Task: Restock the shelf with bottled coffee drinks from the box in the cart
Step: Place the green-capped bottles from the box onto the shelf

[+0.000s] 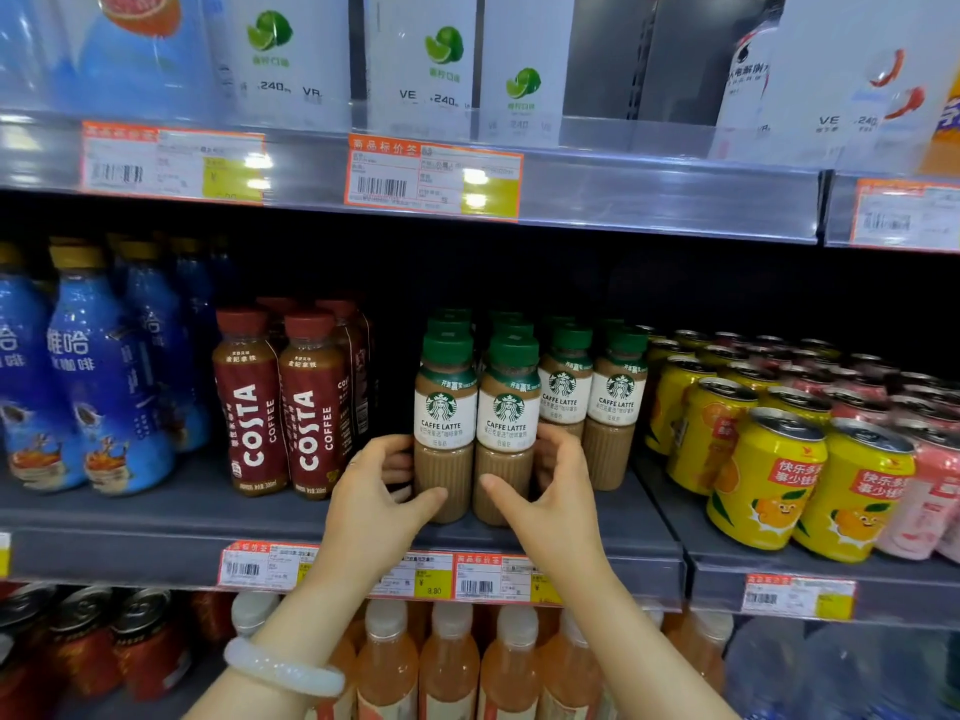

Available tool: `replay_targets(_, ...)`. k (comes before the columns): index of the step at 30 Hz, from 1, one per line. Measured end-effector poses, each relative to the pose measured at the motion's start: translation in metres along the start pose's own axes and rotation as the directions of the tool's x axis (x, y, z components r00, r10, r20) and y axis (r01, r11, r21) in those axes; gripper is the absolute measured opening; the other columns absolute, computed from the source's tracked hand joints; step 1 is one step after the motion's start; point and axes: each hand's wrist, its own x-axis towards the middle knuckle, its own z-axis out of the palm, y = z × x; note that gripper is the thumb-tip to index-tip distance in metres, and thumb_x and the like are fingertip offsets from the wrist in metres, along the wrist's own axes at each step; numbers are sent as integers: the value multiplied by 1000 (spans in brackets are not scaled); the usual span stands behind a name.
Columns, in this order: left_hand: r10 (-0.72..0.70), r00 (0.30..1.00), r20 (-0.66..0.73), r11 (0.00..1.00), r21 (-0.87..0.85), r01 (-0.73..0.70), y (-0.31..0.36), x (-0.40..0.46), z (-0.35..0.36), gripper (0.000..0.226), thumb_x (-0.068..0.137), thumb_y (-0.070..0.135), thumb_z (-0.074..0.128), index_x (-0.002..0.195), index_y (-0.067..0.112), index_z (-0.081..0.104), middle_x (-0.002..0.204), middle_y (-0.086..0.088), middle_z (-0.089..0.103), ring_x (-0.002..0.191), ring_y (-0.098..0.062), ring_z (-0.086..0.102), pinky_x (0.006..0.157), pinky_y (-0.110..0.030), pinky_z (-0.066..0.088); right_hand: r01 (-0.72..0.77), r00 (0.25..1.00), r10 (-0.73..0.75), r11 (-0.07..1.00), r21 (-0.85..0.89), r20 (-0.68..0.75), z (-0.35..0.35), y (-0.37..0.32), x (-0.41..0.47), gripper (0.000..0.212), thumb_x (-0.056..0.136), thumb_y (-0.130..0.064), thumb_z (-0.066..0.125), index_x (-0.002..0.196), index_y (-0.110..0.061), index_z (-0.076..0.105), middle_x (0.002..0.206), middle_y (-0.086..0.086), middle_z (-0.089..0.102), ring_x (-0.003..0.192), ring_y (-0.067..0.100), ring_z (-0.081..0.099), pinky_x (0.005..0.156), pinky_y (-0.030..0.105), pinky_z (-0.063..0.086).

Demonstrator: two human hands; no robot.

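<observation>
Two green-capped caffe latte bottles stand side by side at the front of the middle shelf (156, 517): the left latte bottle (445, 407) and the right latte bottle (508, 415). My left hand (382, 498) curls round the lower part of the left one, thumb on its front. My right hand (553, 491) curls round the lower part of the right one in the same way. Behind and to the right stand more latte bottles (592, 392) in rows. The box and the cart are out of view.
Left of the lattes stand red Costa coffee bottles (283, 402) and blue bottles (98, 376). Yellow cans (769, 475) and pink cans (924, 501) fill the shelf to the right. Orange drink bottles (452, 662) sit on the shelf below; white lime cartons (426, 59) above.
</observation>
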Motion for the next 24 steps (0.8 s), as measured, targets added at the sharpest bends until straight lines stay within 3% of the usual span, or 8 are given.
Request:
replay_targets(17, 34, 999, 12, 998, 55, -35, -10, 7, 5, 58, 76, 8, 73, 129, 11, 50, 120, -9, 56, 106, -16, 54, 95, -29, 48, 31, 998, -33, 999, -41, -53, 6, 0, -2, 58, 77, -20, 76, 119, -32, 38, 121, -11, 50, 115, 2, 47, 98, 18, 39)
replay_targets(24, 51, 998, 39, 988, 142, -57, -14, 8, 7, 60, 76, 12, 73, 130, 11, 48, 121, -10, 56, 113, -25, 55, 97, -41, 48, 27, 995, -35, 997, -79, -94, 10, -3, -6, 61, 77, -20, 75, 124, -31, 37, 126, -9, 51, 120, 6, 49, 103, 29, 44)
